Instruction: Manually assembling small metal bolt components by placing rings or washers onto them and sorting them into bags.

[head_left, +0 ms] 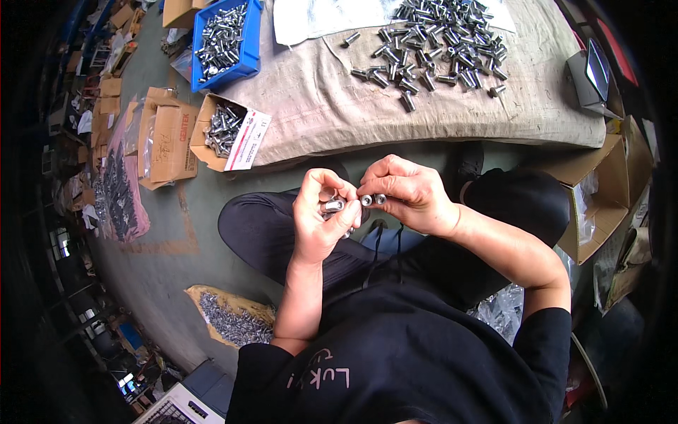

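Observation:
My left hand (318, 215) is closed around several shiny metal bolts (334, 205), whose ends poke out between thumb and fingers. Close against it, my right hand (413, 194) pinches two metal bolts (374, 200) side by side, their round, hollowed ends showing. The fingertips of both hands meet above my lap. On the cloth-covered table (311, 106) ahead lies a loose pile of similar metal bolts (441, 49), partly on a white sheet (318, 21). What else the left palm may hold is hidden by the fingers.
A blue bin (251, 60) and an open carton (244, 145), both holding metal parts, stand at the table's left. A grey device with a screen (590, 78) sits at the right end. Cardboard boxes (597, 191) flank me; small parts lie on a yellowish sheet (198, 293) on the floor.

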`<state>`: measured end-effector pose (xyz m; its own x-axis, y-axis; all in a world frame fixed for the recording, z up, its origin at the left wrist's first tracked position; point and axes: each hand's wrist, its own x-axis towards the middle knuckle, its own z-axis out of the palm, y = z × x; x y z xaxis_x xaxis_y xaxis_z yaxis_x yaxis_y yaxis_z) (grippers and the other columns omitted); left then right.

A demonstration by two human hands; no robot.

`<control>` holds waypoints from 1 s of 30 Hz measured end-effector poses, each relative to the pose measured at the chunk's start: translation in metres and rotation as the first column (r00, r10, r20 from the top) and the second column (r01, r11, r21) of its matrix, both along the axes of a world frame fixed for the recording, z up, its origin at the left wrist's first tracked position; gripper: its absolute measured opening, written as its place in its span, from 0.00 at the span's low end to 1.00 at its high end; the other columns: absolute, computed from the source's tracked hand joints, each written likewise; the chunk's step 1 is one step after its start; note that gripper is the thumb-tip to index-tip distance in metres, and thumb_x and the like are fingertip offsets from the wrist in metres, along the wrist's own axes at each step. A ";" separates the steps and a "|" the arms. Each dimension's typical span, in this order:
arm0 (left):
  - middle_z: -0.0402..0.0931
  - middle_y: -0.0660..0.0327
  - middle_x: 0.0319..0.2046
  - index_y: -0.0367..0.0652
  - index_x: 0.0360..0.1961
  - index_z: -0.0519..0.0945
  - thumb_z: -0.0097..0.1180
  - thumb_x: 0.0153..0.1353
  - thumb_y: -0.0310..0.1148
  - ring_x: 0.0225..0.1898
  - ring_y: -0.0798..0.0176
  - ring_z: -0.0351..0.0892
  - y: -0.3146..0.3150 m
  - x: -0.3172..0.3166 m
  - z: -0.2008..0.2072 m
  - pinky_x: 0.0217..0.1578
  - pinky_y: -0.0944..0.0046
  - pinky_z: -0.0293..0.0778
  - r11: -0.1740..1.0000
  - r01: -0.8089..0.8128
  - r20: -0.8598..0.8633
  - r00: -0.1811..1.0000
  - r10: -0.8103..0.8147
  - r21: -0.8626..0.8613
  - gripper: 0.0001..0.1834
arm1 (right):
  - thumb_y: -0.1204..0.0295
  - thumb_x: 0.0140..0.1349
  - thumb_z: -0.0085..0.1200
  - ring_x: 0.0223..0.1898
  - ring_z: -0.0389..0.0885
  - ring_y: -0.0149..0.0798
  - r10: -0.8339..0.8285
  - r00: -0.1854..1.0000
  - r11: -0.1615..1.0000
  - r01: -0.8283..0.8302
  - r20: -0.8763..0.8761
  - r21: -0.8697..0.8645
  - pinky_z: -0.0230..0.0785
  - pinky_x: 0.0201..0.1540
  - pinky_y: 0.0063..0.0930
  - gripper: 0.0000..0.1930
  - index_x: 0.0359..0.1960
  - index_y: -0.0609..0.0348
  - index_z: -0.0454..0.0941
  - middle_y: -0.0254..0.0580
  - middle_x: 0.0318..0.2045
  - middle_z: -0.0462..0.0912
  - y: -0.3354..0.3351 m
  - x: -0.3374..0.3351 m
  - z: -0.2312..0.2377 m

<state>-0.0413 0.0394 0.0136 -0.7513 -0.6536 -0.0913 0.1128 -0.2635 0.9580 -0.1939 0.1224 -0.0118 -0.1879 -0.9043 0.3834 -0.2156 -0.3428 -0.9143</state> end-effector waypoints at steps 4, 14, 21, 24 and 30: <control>0.70 0.57 0.26 0.40 0.36 0.62 0.51 0.52 0.20 0.21 0.71 0.69 -0.001 0.001 0.000 0.23 0.74 0.68 0.991 -0.006 -0.022 1.000 0.009 0.134 0.13 | 0.83 0.43 0.57 0.29 0.76 0.34 0.005 1.000 1.000 -0.005 0.007 -0.003 0.70 0.31 0.23 0.12 0.32 0.57 0.77 0.38 0.30 0.74 0.000 0.002 0.000; 0.69 0.53 0.26 0.39 0.38 0.61 0.46 0.40 0.22 0.19 0.63 0.69 -0.006 0.001 -0.004 0.20 0.70 0.67 0.878 0.084 -0.191 0.982 0.009 0.472 0.19 | 0.78 0.51 0.55 0.24 0.72 0.26 -0.028 0.356 0.858 -0.471 0.934 0.205 0.69 0.19 0.17 0.08 0.33 0.62 0.72 0.37 0.29 0.74 -0.002 -0.005 0.005; 0.69 0.53 0.26 0.38 0.38 0.61 0.42 0.37 0.22 0.19 0.64 0.68 0.000 -0.007 -0.003 0.21 0.71 0.67 0.901 0.023 -0.025 1.000 -0.014 0.433 0.20 | 0.80 0.54 0.51 0.21 0.76 0.23 0.163 0.867 0.918 -0.308 0.470 0.250 0.67 0.21 0.16 0.07 0.36 0.62 0.74 0.31 0.19 0.72 -0.006 0.004 0.011; 0.68 0.54 0.26 0.37 0.37 0.61 0.42 0.36 0.23 0.21 0.65 0.69 0.002 -0.009 -0.006 0.22 0.71 0.68 0.932 0.044 0.071 0.995 -0.074 0.359 0.20 | 0.80 0.54 0.51 0.23 0.79 0.27 0.185 0.877 0.909 -0.324 0.444 0.263 0.71 0.23 0.17 0.07 0.36 0.63 0.74 0.35 0.22 0.75 -0.007 0.004 0.009; 0.68 0.53 0.29 0.38 0.43 0.64 0.44 0.36 0.23 0.22 0.64 0.69 0.006 -0.004 -0.009 0.18 0.71 0.65 0.826 0.070 0.043 0.993 -0.113 0.559 0.25 | 0.78 0.54 0.51 0.20 0.77 0.29 0.017 0.644 0.885 -0.365 0.765 0.288 0.70 0.20 0.20 0.05 0.33 0.63 0.73 0.36 0.24 0.75 -0.009 -0.014 0.019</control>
